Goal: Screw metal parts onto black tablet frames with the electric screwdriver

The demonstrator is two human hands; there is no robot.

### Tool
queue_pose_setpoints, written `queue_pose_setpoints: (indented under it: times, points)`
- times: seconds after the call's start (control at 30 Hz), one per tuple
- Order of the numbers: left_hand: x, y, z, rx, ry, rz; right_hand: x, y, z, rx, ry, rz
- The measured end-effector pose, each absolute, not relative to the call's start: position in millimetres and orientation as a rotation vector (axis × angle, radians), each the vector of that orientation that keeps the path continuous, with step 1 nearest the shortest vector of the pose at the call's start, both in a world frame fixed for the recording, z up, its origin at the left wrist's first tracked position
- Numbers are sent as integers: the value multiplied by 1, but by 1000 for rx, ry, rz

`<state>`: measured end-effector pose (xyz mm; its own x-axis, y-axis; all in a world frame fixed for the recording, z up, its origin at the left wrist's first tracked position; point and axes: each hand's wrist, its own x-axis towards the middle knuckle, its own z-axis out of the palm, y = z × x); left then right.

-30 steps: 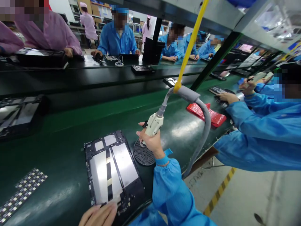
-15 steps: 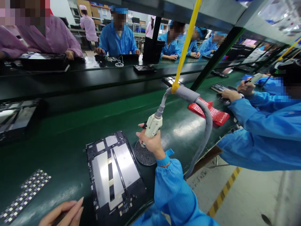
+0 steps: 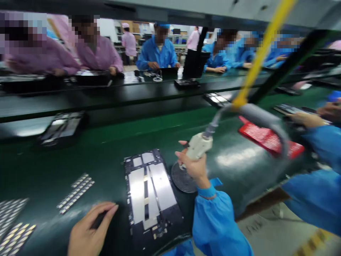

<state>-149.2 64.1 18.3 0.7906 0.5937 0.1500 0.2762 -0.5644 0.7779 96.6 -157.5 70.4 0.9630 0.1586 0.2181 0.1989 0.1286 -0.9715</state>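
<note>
R hand [image 3: 195,169]: bare, blue cuff; fingers wrapped tight round cream handheld tool [image 3: 198,144], 1 pc. Tool tilted, lower end over perforated disc [image 3: 183,180], dark, round, flat on table [image 3: 106,149] (green). Can't tell if tip touches disc.

Grey cable [image 3: 262,116], 1: leaves tool's top end, hung from yellow strap [image 3: 255,67], loops down to R.

L hand [image 3: 89,227]: bare, palm low, nr front; thumb & index tips drawn tog., dark gap btwn them; can't tell if anything's pinched there. Clear of the device.

Open device [image 3: 152,202], 1: flat on table, btwn the two hands, disc just beside its R edge. Black frame, silver panels up, sm. board parts at near end.

Component strip [image 3: 76,193], 1: light squares in rows, beyond L hand. More strips [image 3: 17,238] at far L, partly out of view.

Second device [image 3: 62,128]: far L side, similar silver panels.

Red packet [image 3: 269,137]: R of tool, behind cable, blurred.

Co-worker's sleeve [image 3: 323,142], blue, far R; that person's hand at a dark device [image 3: 286,109].

Opp. side: co-worker in blue [image 3: 157,53], seated; co-worker in pink [image 3: 97,57], L of that.
</note>
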Motion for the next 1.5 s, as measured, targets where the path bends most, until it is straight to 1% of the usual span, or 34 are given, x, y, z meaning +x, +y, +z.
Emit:
queue_pose_setpoints:
  times: [0.07, 0.2, 0.47, 0.63, 0.83, 0.93, 1.17, 1.5]
  points:
    - [-132, 63, 27, 1982, 718, 371, 94, -153, 83, -1400, -335, -103]
    - [-103, 62, 35, 1717, 719, 266, 80, -129, 104, -1297, -482, 4]
    - [-71, 69, 30, 1967, 579, 249, 39, -59, 107, -1180, -583, 309]
    - [-65, 72, 28, 1973, 551, 302, 30, -32, 100, -1163, -612, 366]
    - [-63, 73, 29, 1960, 540, 317, 26, -19, 86, -1260, -622, 398]
    - [-58, 80, 23, 1845, 505, 270, 26, -14, 81, -1280, -626, 403]
    - [-44, 99, 15, 1599, 549, -22, 25, -7, 77, -1348, -650, 443]
    - [-43, 97, 22, 1619, 574, 0, 23, -6, 75, -1375, -647, 470]
